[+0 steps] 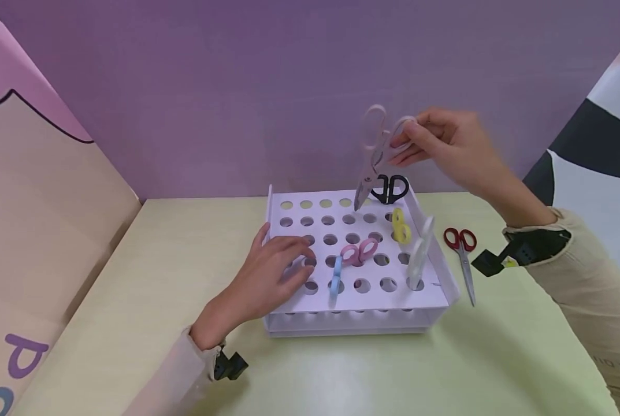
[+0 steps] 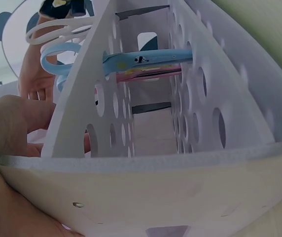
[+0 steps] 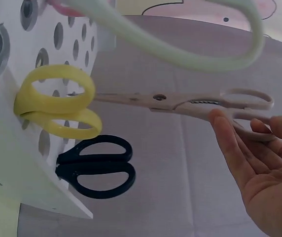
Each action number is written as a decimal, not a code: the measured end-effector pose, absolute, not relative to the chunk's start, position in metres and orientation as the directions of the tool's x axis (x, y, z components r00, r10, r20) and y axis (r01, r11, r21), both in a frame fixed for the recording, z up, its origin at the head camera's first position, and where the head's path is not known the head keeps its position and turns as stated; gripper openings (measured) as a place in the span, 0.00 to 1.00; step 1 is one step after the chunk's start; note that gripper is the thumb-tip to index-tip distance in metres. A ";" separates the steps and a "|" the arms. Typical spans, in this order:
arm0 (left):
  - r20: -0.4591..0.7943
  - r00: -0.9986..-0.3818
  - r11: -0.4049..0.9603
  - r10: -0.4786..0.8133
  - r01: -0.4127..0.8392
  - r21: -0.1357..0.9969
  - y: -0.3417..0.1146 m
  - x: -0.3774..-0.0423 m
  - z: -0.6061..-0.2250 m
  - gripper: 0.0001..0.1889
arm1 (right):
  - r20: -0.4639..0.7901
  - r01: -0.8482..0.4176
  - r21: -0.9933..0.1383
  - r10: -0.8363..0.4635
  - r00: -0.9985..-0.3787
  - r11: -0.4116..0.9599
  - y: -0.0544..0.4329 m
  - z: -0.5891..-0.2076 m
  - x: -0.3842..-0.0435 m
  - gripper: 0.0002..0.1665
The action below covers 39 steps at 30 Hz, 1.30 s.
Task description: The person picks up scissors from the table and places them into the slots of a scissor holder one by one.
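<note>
My right hand [image 1: 447, 138] pinches one handle loop of pale pink scissors [image 1: 376, 156] above the back of a white rack [image 1: 351, 299]. The blades point down and slightly left, their tip overlapping the back row of holes in the head view. In the right wrist view the scissors [image 3: 165, 101] show their blades nearly together. My left hand [image 1: 265, 271] holds the rack's left side, bent fingers over its perforated top. Blue-handled scissors [image 1: 337, 274], pink ones [image 1: 359, 253], yellow ones [image 1: 400, 225], black ones [image 1: 389, 189] and whitish ones [image 1: 420, 254] stand in holes.
Red-handled scissors [image 1: 464, 257] lie on the pale green table [image 1: 336, 375], right of the rack. A purple wall [image 1: 310, 86] rises directly behind the rack. Printed panels [image 1: 44, 219] flank the table. The rack has raised side walls and a second perforated board below.
</note>
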<state>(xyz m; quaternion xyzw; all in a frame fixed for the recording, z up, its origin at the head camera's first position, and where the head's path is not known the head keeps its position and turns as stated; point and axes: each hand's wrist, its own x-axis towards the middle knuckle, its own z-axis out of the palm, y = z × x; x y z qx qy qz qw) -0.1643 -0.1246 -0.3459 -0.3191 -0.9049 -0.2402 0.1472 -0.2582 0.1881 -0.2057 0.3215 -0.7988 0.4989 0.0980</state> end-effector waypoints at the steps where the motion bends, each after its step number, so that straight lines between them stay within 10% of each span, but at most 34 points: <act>1: 0.421 -0.751 0.681 0.508 0.650 0.337 -0.124 -0.164 -0.345 0.07 | 0.470 -0.614 -0.729 -0.429 -0.771 0.304 0.187 -0.206 -0.259 0.15; 39: 0.432 -0.750 0.673 0.500 0.651 0.351 -0.114 -0.168 -0.345 0.06 | 0.463 -0.654 -0.697 -0.512 -0.723 0.293 0.178 -0.215 -0.265 0.11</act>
